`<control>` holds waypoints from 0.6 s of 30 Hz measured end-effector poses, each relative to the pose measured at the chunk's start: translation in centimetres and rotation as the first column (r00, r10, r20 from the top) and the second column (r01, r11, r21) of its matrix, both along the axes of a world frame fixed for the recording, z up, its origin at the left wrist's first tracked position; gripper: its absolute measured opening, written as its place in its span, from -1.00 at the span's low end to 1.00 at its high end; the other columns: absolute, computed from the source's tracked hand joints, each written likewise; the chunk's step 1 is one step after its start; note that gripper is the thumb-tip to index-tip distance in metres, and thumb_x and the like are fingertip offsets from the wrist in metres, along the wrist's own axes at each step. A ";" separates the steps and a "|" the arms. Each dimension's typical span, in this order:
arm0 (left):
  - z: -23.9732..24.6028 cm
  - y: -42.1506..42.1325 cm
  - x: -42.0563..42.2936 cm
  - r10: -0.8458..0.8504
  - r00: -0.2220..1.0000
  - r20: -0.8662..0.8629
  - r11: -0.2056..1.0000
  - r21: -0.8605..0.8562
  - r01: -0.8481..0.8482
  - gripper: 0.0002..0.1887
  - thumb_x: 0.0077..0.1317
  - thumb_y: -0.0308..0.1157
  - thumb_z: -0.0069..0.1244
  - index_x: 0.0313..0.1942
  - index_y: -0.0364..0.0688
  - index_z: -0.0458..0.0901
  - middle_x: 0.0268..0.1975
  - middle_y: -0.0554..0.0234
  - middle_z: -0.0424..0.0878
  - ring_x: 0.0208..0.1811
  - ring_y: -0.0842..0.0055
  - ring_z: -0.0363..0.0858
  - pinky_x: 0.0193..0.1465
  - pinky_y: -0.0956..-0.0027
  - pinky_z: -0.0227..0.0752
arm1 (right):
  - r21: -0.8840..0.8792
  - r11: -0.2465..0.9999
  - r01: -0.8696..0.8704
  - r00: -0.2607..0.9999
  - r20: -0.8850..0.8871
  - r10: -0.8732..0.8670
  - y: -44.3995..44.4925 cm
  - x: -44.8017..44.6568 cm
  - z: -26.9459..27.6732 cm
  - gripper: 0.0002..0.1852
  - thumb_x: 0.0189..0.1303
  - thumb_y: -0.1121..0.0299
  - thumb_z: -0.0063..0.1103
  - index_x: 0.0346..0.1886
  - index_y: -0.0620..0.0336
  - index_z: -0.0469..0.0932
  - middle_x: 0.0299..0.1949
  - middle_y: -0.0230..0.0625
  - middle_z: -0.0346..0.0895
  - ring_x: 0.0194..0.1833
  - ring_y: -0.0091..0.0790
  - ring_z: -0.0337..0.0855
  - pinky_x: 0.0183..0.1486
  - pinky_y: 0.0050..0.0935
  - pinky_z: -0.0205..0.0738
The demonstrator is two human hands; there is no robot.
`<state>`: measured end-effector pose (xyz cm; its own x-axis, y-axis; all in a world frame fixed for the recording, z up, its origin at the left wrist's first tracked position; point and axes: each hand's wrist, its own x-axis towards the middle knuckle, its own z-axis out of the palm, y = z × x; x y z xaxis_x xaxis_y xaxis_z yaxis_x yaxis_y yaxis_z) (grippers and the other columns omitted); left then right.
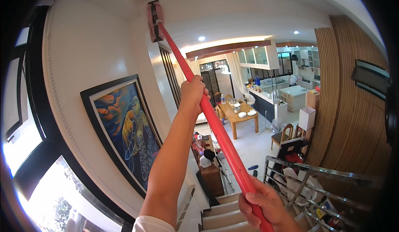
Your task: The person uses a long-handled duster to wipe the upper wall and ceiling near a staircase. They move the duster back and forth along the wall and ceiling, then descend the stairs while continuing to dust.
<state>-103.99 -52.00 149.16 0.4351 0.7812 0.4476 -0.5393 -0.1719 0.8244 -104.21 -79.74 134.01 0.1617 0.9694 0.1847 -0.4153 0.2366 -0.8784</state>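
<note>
A long red pole (223, 135) runs from the bottom of the view up to a flat mop head (155, 20) wrapped in a pink cloth. The mop head is raised against the white wall near the ceiling. Partway up the pole, my left hand (194, 91) is closed around it, its arm stretched out. My right hand (261, 202) grips the pole lower down, close to the bottom edge of the view. To the left of my left arm hangs a framed turtle painting (127, 135).
Stairs (224, 216) descend below me, with a metal railing (311, 166) on the right. Windows (34, 132) line the left side. On the lower floor stand a wooden dining table (238, 115), a chair (282, 136) and a cluttered wooden cabinet (213, 180). Slippers (253, 167) lie on the tiles.
</note>
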 end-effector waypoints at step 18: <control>2.9 0.8 -0.1 0.249 0.964 -0.096 0.963 0.133 -0.235 -0.82 0.20 -0.37 -0.11 -0.40 -0.34 0.45 -0.58 0.24 0.42 -0.71 0.55 0.36 -0.69 0.43 0.34 | 0.128 0.959 -0.255 0.924 -0.261 0.280 2.2 1.4 0.4 -0.42 0.34 0.23 -0.08 0.38 0.01 0.01 -0.58 -0.35 0.29 -0.81 -0.55 0.21 -0.81 -0.58 0.12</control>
